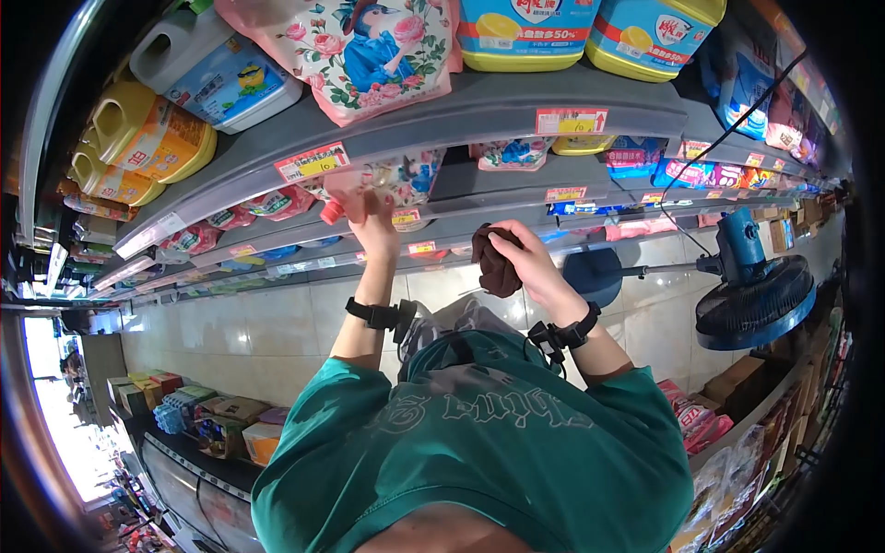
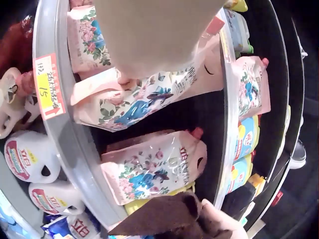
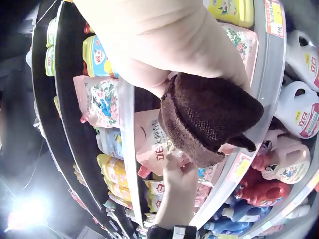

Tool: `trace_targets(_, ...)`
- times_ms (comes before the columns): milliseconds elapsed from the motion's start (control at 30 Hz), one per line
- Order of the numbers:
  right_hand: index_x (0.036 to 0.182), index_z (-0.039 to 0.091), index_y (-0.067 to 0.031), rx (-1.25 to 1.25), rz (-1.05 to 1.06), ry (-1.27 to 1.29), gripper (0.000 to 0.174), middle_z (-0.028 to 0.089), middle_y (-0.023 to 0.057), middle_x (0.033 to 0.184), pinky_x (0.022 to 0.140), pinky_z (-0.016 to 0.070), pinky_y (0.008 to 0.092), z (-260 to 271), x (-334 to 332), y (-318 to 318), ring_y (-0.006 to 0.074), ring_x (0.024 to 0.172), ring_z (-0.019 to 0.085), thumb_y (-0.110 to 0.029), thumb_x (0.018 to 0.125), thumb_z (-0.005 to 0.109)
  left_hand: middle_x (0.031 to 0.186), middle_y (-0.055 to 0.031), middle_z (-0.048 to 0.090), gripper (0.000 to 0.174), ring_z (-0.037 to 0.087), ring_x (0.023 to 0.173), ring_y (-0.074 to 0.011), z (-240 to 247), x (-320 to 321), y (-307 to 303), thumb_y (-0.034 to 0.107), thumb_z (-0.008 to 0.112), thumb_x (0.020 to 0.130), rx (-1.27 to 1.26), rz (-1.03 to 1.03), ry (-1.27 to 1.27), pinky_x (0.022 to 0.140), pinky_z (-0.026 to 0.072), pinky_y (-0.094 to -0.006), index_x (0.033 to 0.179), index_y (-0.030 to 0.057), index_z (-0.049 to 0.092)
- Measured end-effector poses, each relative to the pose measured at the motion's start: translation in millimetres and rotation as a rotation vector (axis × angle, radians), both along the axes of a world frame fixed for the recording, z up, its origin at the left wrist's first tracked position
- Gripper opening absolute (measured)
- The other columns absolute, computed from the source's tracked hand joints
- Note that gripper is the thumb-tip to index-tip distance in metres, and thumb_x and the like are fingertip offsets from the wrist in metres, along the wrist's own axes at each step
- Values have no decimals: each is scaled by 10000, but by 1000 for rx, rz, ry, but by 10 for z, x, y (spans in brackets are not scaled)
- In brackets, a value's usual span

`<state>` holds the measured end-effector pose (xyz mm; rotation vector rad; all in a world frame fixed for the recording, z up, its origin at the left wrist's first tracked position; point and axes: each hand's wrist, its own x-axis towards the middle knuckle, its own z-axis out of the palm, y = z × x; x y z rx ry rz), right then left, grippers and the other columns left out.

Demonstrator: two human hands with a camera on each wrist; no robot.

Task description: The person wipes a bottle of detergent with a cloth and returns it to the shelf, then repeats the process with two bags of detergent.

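Observation:
My left hand (image 1: 372, 226) grips a pink floral detergent pouch (image 1: 412, 177) at a lower shelf. That pouch (image 2: 147, 102) lies tilted in the left wrist view, its upper part partly covered by the hand. Curled fingers of the left hand (image 3: 178, 177) show at the pouch's edge in the right wrist view. A bunched dark brown cloth (image 1: 496, 263) is held in my right hand (image 1: 535, 263), apart from the pouch. Close up, the folded cloth (image 3: 212, 112) hides part of the shelf. Another pink floral pouch (image 2: 154, 167) lies beside the gripped one.
The upper shelf's edge (image 1: 442, 120) juts out above both hands. On it stand a large floral pouch (image 1: 369, 55), yellow jugs (image 1: 152, 138) and blue-and-yellow tubs (image 1: 525, 37). A blue fan (image 1: 756, 286) stands to the right, with a black cable (image 1: 728, 129) hanging across the shelves.

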<state>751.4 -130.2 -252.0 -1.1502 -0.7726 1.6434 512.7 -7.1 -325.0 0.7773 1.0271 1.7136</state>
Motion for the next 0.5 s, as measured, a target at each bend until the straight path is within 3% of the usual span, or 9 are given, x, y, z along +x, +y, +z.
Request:
trace_targets(67, 1162, 570, -35, 36, 11, -38, 226, 633, 48, 1015, 825, 493, 287, -29, -11, 20, 124, 928, 610, -189, 997, 574, 1111, -30, 594, 241, 593, 868, -152, -6, -2, 160, 171, 627, 969, -82, 61, -291, 748, 536, -344, 1184, 103, 542)
trace_targets(200, 1172, 559, -34, 46, 21, -63, 218, 635, 46, 1004, 804, 503, 283, -78, -23, 44, 121, 909, 620, -177, 1008, 559, 1091, -34, 598, 255, 594, 861, -172, 328, 102, 205, 175, 622, 973, 2, -15, -403, 748, 526, -346, 1208, 131, 536)
trace_targets(300, 1136, 601, -31, -2, 5, -19, 226, 641, 51, 1048, 879, 466, 287, -40, -43, 38, 123, 995, 588, -192, 978, 593, 1104, -61, 608, 274, 611, 919, -194, 405, 127, 149, 198, 598, 989, -46, -47, -414, 763, 533, -380, 1237, 109, 523)
trace_targets(500, 1141, 603, -33, -3, -23, -17, 228, 644, 52, 1045, 879, 466, 288, -197, -33, 60, 130, 978, 598, -189, 975, 597, 1128, -98, 616, 350, 626, 1016, -218, 637, 159, -237, 245, 595, 991, -176, -156, -387, 822, 546, -424, 1284, 76, 502)
